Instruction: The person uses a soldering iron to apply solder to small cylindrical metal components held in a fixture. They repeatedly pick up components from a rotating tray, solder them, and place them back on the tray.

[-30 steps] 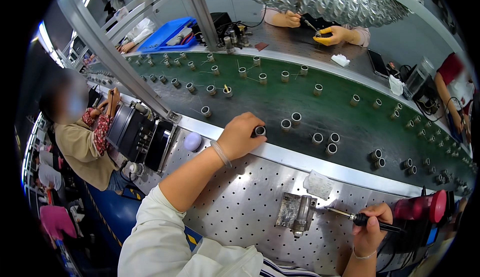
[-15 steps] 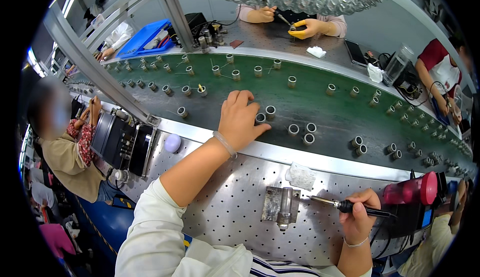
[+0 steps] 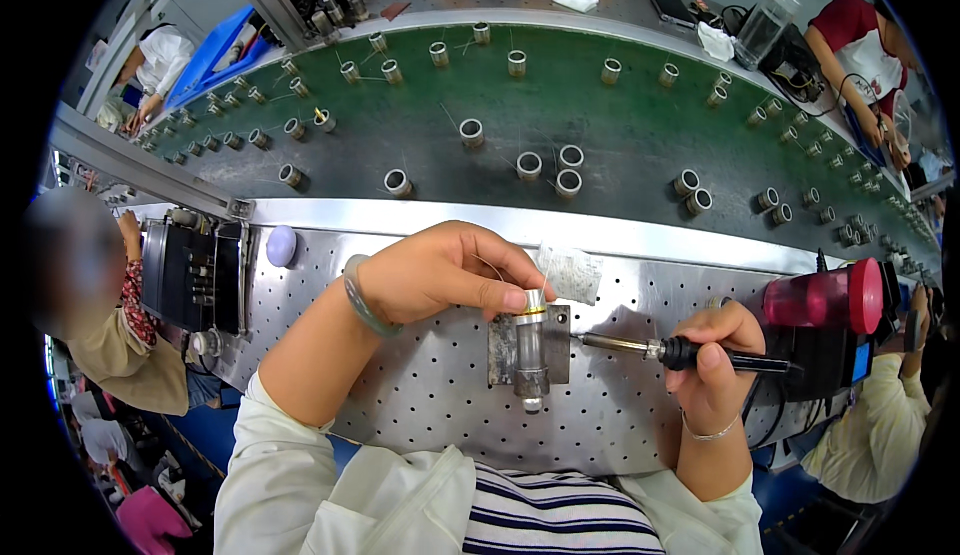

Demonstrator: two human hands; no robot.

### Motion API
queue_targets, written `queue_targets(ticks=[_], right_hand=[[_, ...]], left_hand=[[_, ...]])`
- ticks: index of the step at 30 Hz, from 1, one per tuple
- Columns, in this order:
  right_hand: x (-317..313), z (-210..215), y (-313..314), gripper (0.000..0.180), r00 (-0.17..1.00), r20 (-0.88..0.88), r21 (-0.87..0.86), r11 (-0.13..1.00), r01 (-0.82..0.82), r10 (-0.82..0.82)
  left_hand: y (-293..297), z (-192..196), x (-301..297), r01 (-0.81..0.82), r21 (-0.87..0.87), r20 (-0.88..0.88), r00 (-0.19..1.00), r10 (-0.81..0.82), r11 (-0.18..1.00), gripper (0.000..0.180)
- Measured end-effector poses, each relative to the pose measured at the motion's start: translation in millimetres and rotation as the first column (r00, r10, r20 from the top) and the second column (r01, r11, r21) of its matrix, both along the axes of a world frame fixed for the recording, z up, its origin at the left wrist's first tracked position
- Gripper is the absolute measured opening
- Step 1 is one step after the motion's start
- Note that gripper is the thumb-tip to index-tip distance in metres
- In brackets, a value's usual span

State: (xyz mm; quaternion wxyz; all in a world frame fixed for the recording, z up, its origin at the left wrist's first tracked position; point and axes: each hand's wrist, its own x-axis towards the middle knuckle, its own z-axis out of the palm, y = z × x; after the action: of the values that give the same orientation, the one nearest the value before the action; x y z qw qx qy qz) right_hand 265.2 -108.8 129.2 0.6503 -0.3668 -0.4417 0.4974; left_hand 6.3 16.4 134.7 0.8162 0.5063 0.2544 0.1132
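Note:
My left hand (image 3: 435, 273) pinches a small silver metal cylinder (image 3: 535, 301) with a yellowish ring and thin wires sticking up. It sits at the far end of a metal holding post (image 3: 530, 355), which lies over a dark metal plate (image 3: 501, 357); whether the two are joined I cannot tell. In my right hand (image 3: 712, 360) is a soldering iron (image 3: 682, 353) with a black handle, gripped like a pen. Its tip points left and ends close to the plate's right edge, apart from the cylinder. A whitish folded pad (image 3: 572, 273) lies just beyond.
A green conveyor belt (image 3: 400, 120) carrying several small metal cylinders runs across beyond the perforated metal bench (image 3: 420, 395). A lilac egg-shaped object (image 3: 281, 246) sits at left, a pink jar (image 3: 822, 296) at right beside a black soldering station (image 3: 828, 360). Other people work around the belt.
My left hand has come back from the belt to the holding post, now with a small cylinder in its fingers. My right hand keeps the soldering iron at nearly the same place. The view has tilted downward.

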Motion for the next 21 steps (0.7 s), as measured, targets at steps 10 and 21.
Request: queue_targets(ticks=[10,21], right_hand=[[-7,-37,8,0.017,0.994,-0.028,-0.019,0.994,-0.107,0.106],[-14,-74,15,0.020,0.995,-0.001,0.038,0.994,-0.103,0.104]], left_hand=[[-20,-48,9,-0.167,-0.043,0.247,0.953,0.173,0.985,0.039],[-15,-72,3,-0.186,0.028,0.261,0.950,0.172,0.982,0.019]])
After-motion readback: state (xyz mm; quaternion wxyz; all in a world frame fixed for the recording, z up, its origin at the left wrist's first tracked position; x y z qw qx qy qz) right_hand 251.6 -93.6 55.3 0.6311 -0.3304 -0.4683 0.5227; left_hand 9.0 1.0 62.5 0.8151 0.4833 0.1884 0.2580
